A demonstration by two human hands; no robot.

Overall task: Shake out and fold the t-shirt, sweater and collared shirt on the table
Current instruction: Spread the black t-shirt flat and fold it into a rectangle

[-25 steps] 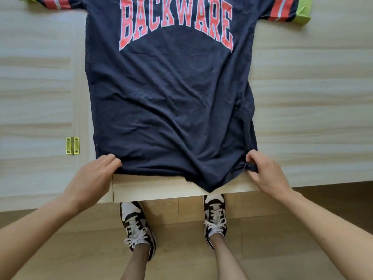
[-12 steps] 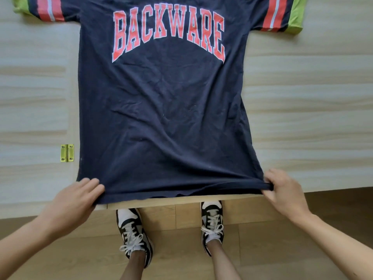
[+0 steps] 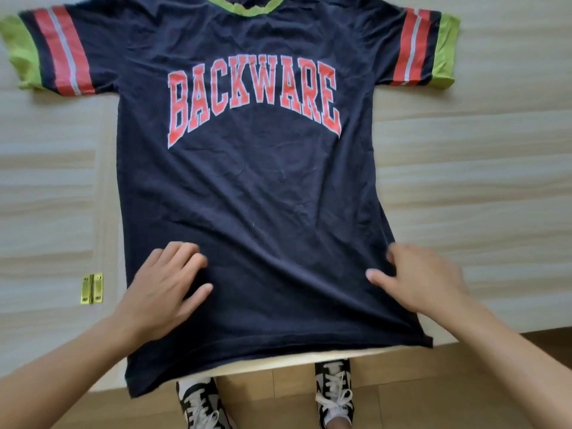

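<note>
Hem corners were released; left hand and right hand lay flat on the t-shirt, lower frame, fingers extended and loosely spread. Smoothing judged under way, folding not yet begun.

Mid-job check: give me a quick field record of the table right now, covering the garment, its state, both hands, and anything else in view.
garment: navy t-shirt, print side up, spread on the table
sleeves: both out to the sides
hem: near-left corner hangs over the table edge
left hand: flat on the shirt's lower left, fingers straight
right hand: flat on the lower right, blurred
folds: none yet
sweater, collared shirt: not in view
other: brass hinge left of the shirt; shoes on the floor
</note>
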